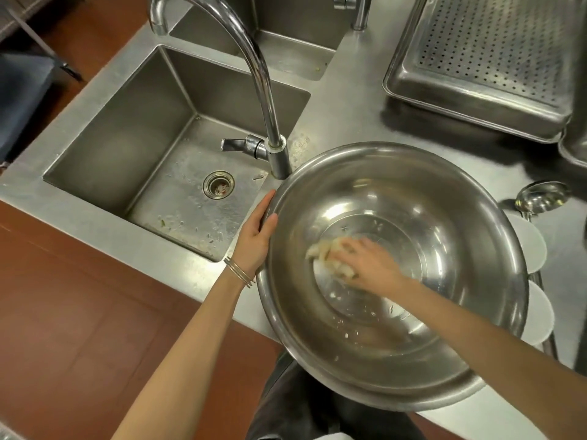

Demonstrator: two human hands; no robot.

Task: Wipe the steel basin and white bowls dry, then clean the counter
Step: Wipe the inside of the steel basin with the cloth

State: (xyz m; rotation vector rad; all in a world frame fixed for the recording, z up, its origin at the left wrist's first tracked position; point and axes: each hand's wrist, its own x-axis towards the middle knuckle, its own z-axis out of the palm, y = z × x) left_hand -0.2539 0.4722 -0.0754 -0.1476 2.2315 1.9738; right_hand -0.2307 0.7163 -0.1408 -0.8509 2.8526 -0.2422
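A large steel basin (428,192) rests on the steel counter (343,122), overhanging its front edge. My left hand (255,236) grips the basin's left rim. My right hand (371,265) is down inside the basin, pressing a crumpled pale cloth (320,254) against the flat bottom. Small bits and droplets lie on the basin floor near the front. Two white bowls (530,246) (541,315) peek out from behind the basin's right rim, mostly hidden.
A sink (133,144) with food scraps and a drain lies to the left, its tall tap (254,58) beside the basin. A perforated steel tray (486,58) stands at the back right. A steel ladle (540,196) lies right of the basin.
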